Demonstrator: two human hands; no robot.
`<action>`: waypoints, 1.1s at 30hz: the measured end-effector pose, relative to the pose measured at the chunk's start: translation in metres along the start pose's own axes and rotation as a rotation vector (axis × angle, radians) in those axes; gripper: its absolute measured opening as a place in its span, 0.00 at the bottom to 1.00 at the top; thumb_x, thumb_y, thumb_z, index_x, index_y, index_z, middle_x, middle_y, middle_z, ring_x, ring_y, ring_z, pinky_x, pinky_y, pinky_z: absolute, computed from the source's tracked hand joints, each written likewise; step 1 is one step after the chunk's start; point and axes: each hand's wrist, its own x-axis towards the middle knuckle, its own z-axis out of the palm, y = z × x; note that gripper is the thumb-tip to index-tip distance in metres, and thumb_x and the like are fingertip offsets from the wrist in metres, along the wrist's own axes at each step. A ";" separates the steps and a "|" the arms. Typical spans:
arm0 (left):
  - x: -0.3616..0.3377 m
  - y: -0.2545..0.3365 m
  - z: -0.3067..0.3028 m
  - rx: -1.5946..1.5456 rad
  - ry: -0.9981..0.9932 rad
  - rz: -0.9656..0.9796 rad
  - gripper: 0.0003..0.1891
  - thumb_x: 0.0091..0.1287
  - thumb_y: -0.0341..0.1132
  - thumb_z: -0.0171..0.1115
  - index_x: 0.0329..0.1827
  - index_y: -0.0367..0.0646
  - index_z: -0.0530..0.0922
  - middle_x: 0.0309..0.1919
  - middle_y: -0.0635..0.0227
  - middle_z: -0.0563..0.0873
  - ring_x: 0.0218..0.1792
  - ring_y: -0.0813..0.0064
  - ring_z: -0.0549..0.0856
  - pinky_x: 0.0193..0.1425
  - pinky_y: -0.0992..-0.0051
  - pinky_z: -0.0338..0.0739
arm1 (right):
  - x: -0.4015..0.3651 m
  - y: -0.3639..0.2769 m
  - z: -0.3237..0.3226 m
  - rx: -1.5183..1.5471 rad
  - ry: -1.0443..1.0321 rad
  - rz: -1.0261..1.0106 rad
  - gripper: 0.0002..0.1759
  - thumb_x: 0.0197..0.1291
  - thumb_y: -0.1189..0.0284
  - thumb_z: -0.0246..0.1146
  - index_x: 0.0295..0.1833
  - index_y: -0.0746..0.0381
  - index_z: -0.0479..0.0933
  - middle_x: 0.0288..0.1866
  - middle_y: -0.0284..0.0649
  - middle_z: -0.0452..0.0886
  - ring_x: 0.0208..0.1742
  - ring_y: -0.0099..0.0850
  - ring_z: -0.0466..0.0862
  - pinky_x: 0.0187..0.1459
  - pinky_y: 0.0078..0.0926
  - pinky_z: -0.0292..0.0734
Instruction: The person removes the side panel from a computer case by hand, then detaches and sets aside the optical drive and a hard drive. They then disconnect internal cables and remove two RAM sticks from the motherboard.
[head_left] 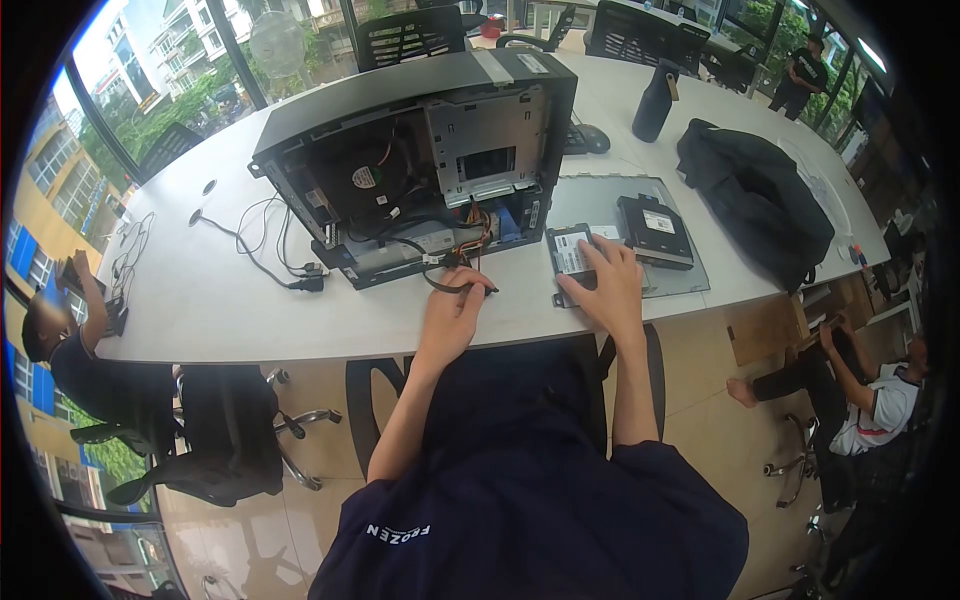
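My left hand [452, 312] is closed around a black cable [437, 284] at the lower front edge of the open desktop computer case [400, 110]. The cable runs back among the colored wires [474, 228] inside. My right hand [612, 285] grips a flat drive [572, 250] with a white label, seated in a dark bracket; thumb and fingers press on its top and cover part of it. The drive lies on a grey metal panel [692, 275]. Beside it on the panel rests a black boxy drive [656, 230] with a white label.
Loose power cables [262, 240] lie on the white table [200, 310] left of the case. A black mouse [590, 138], a dark bottle [655, 100] and a black bag [760, 190] are at the right. People [70, 320] sit on both sides; another person [803, 75] is farther back.
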 end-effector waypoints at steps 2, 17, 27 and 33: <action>0.000 -0.001 0.000 0.002 0.003 0.011 0.08 0.77 0.31 0.55 0.46 0.37 0.81 0.44 0.66 0.81 0.42 0.75 0.83 0.46 0.75 0.75 | -0.001 0.000 0.002 -0.002 0.029 -0.016 0.34 0.51 0.54 0.74 0.62 0.60 0.82 0.71 0.45 0.75 0.71 0.45 0.69 0.69 0.47 0.62; -0.004 0.003 0.000 -0.025 0.006 0.023 0.07 0.76 0.29 0.55 0.45 0.35 0.80 0.43 0.60 0.82 0.41 0.68 0.86 0.43 0.72 0.80 | -0.004 -0.061 -0.005 0.634 0.063 -0.234 0.17 0.61 0.72 0.69 0.55 0.65 0.82 0.60 0.48 0.82 0.57 0.45 0.82 0.60 0.38 0.75; -0.008 0.000 -0.002 -0.120 0.018 -0.018 0.09 0.78 0.31 0.54 0.48 0.34 0.79 0.36 0.65 0.85 0.35 0.78 0.85 0.44 0.75 0.79 | 0.028 -0.104 0.038 0.745 -0.067 -0.301 0.18 0.69 0.67 0.62 0.59 0.64 0.81 0.70 0.48 0.73 0.67 0.45 0.75 0.69 0.39 0.68; -0.009 0.000 -0.004 -0.205 0.019 -0.002 0.09 0.77 0.32 0.55 0.47 0.35 0.80 0.38 0.66 0.85 0.37 0.78 0.84 0.46 0.76 0.78 | 0.019 -0.088 0.058 0.981 -0.150 -0.250 0.15 0.69 0.69 0.62 0.57 0.64 0.81 0.75 0.46 0.69 0.69 0.41 0.76 0.64 0.34 0.74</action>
